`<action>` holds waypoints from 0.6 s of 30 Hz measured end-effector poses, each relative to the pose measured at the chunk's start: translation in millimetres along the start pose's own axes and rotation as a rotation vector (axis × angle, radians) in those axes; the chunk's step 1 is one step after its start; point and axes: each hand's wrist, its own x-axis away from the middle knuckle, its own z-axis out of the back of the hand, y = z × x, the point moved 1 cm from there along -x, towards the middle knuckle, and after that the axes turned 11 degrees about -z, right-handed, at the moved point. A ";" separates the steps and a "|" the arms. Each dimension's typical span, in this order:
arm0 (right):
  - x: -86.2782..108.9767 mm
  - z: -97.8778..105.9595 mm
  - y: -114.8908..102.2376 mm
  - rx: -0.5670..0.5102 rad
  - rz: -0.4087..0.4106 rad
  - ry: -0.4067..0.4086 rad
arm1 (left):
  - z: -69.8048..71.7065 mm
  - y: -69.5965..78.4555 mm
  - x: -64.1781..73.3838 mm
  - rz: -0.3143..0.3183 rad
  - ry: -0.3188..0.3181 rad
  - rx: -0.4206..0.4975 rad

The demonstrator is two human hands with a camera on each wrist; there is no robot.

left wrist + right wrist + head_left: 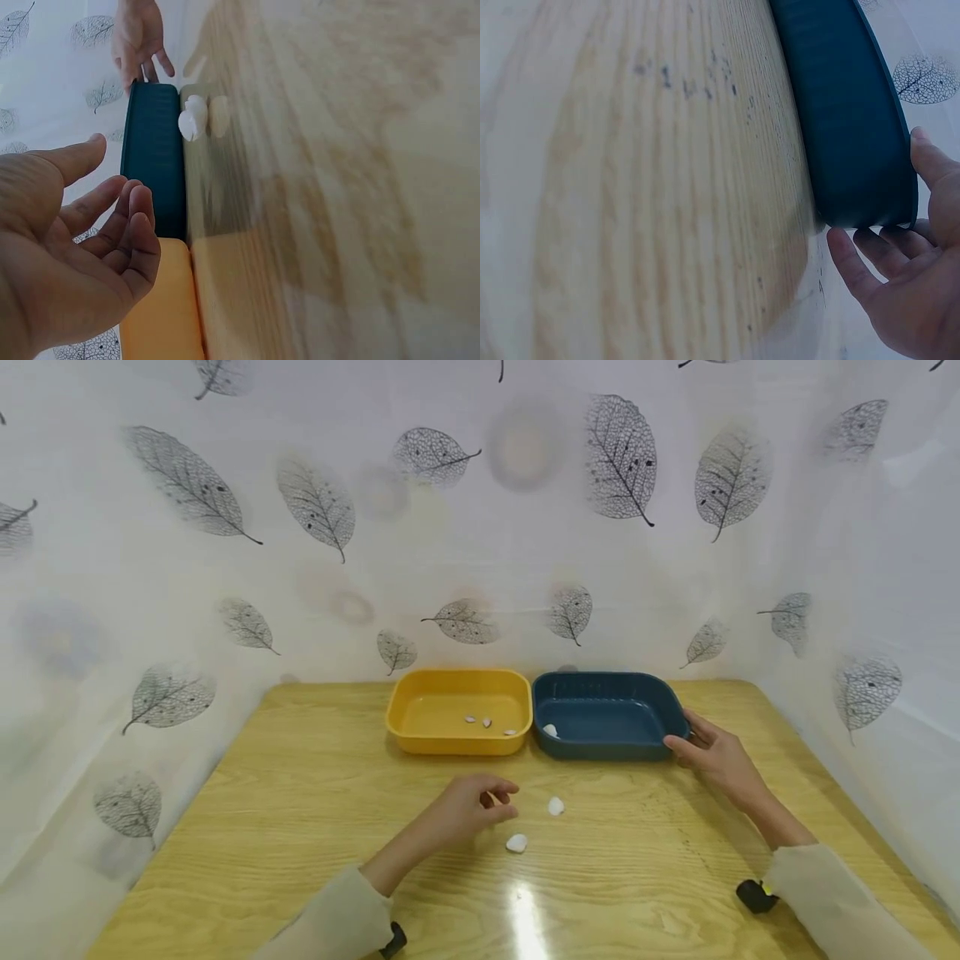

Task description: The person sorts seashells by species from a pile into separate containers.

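In the head view my left hand (480, 806) hovers over the table, its fingers loosely bent with nothing between them. Just to its right lie two white, shell-like pieces (556, 806), one farther back than the other; the left wrist view shows these white pieces (193, 118) overlapping. My right hand (716, 756) holds the right front corner of a dark blue tray (607, 751), thumb near the rim and fingers against the end wall (862, 202). A white piece (551, 730) lies inside that tray. Several small pale pieces (487, 722) sit in the yellow tray (457, 746).
Both trays stand side by side at the back of the wooden table (300, 793). Behind them hangs a pale curtain (480, 552) with a leaf print, and it also runs along both sides. Dark specks mark the wood near the blue tray.
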 end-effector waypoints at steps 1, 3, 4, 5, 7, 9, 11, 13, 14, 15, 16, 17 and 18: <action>0.4 0.2 0.2 0.002 0.001 0.001 | -0.3 0.2 3.0 0.007 -0.003 0.007; 1.2 0.6 -0.2 0.009 0.000 0.003 | -1.0 0.3 7.9 0.016 -0.005 0.017; 1.7 0.9 -0.6 0.006 -0.002 0.003 | -1.4 -0.4 9.9 0.025 -0.005 0.022; 2.0 1.0 -0.7 0.001 0.000 0.002 | -1.6 -1.2 11.8 0.030 -0.003 0.032; 2.2 1.0 -1.0 0.004 -0.001 0.000 | -2.1 -2.0 15.1 0.038 -0.003 0.043; 2.7 0.8 -1.3 0.012 -0.003 -0.002 | -2.2 -2.6 18.0 0.032 -0.006 0.048; 2.6 0.4 -1.4 0.018 -0.003 -0.003 | -2.2 -2.9 20.4 0.016 -0.007 0.048; 2.6 0.1 -1.8 0.023 -0.005 -0.002 | -2.7 -3.9 22.2 -0.005 -0.007 0.042; 2.4 -0.1 -2.1 0.027 -0.005 0.000 | -3.1 -4.4 22.9 -0.014 -0.007 0.038; 2.1 -0.3 -2.6 0.029 -0.005 0.001 | -3.5 -4.7 23.7 -0.021 -0.006 0.038; 2.0 -0.3 -2.6 0.035 -0.007 0.002 | -4.3 -5.2 23.8 -0.026 -0.007 0.034; 2.0 0.0 -2.6 0.040 -0.008 0.002 | -5.3 -5.8 23.8 -0.025 -0.010 0.032; 2.1 0.3 -2.7 0.043 -0.010 0.003 | -6.3 -6.1 24.0 -0.029 -0.014 0.033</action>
